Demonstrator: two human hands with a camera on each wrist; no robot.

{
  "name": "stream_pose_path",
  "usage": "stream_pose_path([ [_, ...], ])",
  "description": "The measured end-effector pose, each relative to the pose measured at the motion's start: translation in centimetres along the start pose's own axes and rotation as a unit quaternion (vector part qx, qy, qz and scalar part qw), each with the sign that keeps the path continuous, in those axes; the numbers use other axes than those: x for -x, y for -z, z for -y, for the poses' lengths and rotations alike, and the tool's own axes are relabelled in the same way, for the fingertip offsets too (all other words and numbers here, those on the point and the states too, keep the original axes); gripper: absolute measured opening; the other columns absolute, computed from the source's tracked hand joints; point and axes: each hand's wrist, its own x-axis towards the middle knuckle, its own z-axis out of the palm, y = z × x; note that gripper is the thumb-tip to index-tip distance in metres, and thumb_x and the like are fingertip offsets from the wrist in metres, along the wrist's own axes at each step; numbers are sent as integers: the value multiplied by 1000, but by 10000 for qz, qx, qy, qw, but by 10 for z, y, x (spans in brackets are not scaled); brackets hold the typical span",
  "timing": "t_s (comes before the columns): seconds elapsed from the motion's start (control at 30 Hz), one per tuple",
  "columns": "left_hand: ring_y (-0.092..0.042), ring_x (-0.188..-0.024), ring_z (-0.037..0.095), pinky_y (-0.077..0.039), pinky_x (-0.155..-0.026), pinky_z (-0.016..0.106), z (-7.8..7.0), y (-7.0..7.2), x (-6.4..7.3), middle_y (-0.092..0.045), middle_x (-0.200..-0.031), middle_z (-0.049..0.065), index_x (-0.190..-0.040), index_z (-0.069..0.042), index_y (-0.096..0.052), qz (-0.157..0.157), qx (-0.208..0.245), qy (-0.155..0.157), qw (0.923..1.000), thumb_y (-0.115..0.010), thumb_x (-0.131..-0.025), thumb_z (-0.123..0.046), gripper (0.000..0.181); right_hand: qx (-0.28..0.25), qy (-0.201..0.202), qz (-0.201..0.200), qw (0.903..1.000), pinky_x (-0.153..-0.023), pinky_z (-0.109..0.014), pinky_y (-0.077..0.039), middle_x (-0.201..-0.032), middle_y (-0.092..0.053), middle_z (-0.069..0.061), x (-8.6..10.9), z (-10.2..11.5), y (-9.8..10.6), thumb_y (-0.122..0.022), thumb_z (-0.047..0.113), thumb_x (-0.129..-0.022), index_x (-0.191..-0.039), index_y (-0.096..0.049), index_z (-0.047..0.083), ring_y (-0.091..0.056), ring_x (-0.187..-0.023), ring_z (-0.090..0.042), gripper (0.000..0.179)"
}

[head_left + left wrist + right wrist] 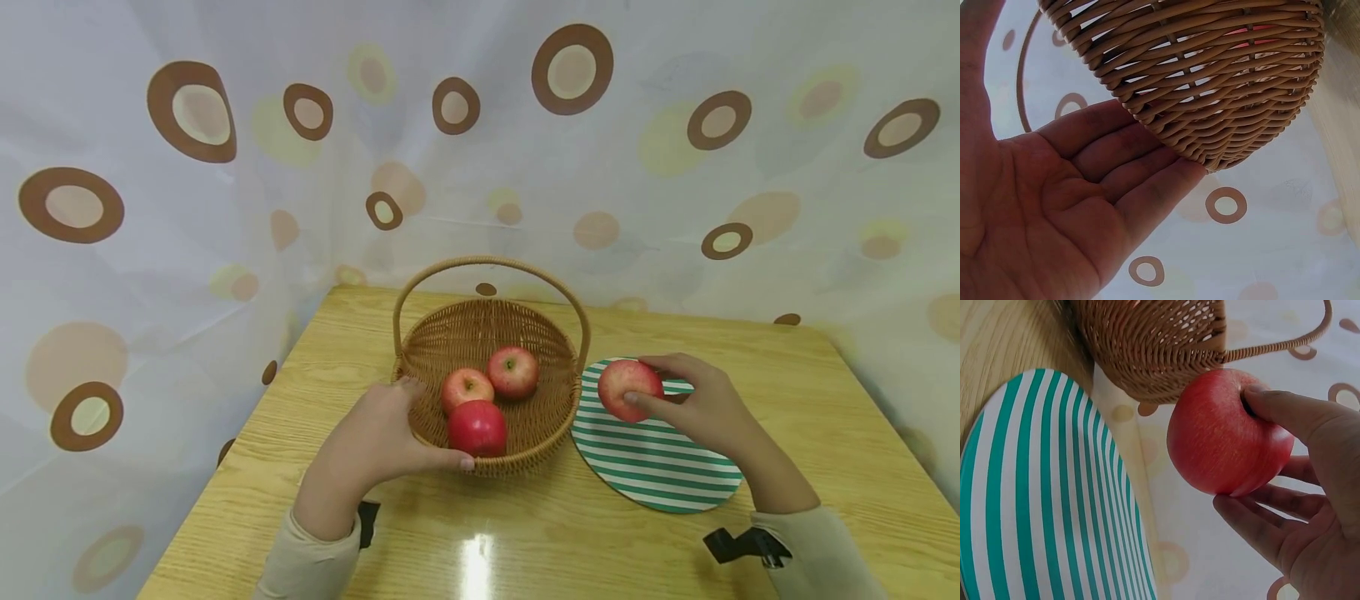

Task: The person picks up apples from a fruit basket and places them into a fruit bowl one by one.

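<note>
A brown wicker basket (551,433) with an arched handle holds a red apple (477,428) at the front and two paler red apples, one in the middle (467,390) and one behind (513,372). My left hand (375,437) rests against the basket's left front rim, thumb along the front edge. Its fairly straight fingers (1141,181) touch the wickerwork, the palm apart from it; their tips are hidden. To the right, my right hand (701,400) pinches another apple (1225,437) between thumb and fingers, held above a round green-and-white striped mat (660,471).
Everything stands on a light wooden table (540,550). Behind it and at both sides hangs a pale sheet (495,167) printed with brown rings and dots. The basket handle (491,260) rises over the apples. The mat lies right beside the basket.
</note>
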Motion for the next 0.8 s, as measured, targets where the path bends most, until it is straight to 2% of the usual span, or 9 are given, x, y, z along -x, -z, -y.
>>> stream_pose_path([
  [0.17,-50,-70,14,-48,-65,30,0,0,0,-59,-75,-2,-98,-11,-68,3,-6,3,10000,-95,-57,-73,79,283,-581,179,9977,-76,-25,-60,-132,-72,-17,-1,-14,6,-83,36,-94,-138,-69,7,-69,-116,-39,55],
  [0.2,-50,-70,14,-48,-65,30,1,-1,0,-59,-75,-2,-98,-11,-68,0,-1,-6,10000,-95,-57,-73,79,261,-719,238,9968,-76,-26,-60,-133,-71,-18,-1,-18,7,-82,37,-95,-139,-68,7,-68,-118,-40,55],
  [0.4,-54,-72,13,-52,-71,30,3,-1,0,-63,-79,-4,-103,-11,-69,-93,-8,-107,9999,-95,-57,-73,81,34,-1235,445,9913,-76,-27,-61,-133,-69,-24,0,-36,12,-75,41,-100,-140,-65,1,-67,-116,-42,58],
  [0.63,-52,-70,13,-51,-68,30,2,0,0,-63,-78,-1,-101,-10,-68,-72,10,-97,9999,-96,-57,-71,80,-178,-1848,561,9810,-77,-31,-64,-137,-65,-28,-3,-56,20,-68,49,-103,-146,-58,-4,-69,-107,-25,69],
  [0.8,-53,-72,13,-51,-69,30,2,-1,0,-63,-79,-1,-102,-11,-69,-80,-7,-59,10000,-96,-57,-72,81,-154,-2069,594,9764,-76,-27,-62,-141,-61,-31,-4,-67,24,-66,51,-104,-149,-53,-8,-66,-115,-34,75],
])
